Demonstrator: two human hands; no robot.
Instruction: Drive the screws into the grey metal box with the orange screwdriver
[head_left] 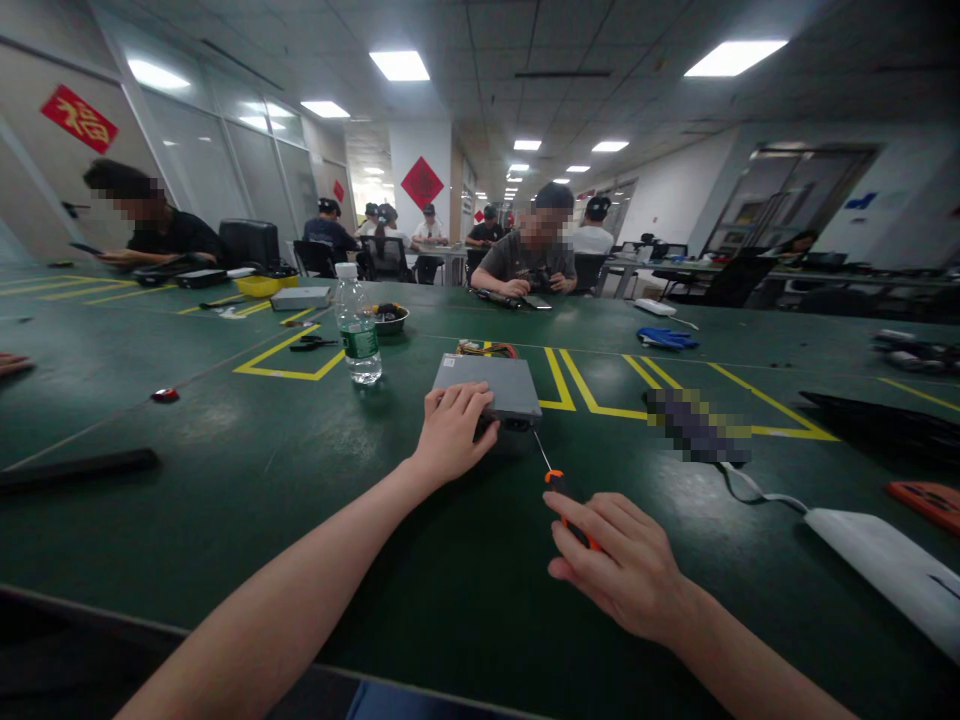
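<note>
A grey metal computer power supply [504,381] lies on the green table, its coloured cables [487,349] at the far side and its socket side facing me. My left hand [454,430] grips its near left part, fingers over the top and thumb on the front face. In my right hand [619,560] is a screwdriver [556,482] with an orange and black handle. The thin shaft points away from me, its tip at the box's near right corner. Whether the tip sits in a screw is too small to tell.
Left of the box stands a water bottle [358,330], with a metal bowl [391,319] behind it. Blue gloves [666,339] lie at the far right. Nearer are a blurred dark object [694,425] and a white power strip [885,565]. A person [536,250] sits opposite.
</note>
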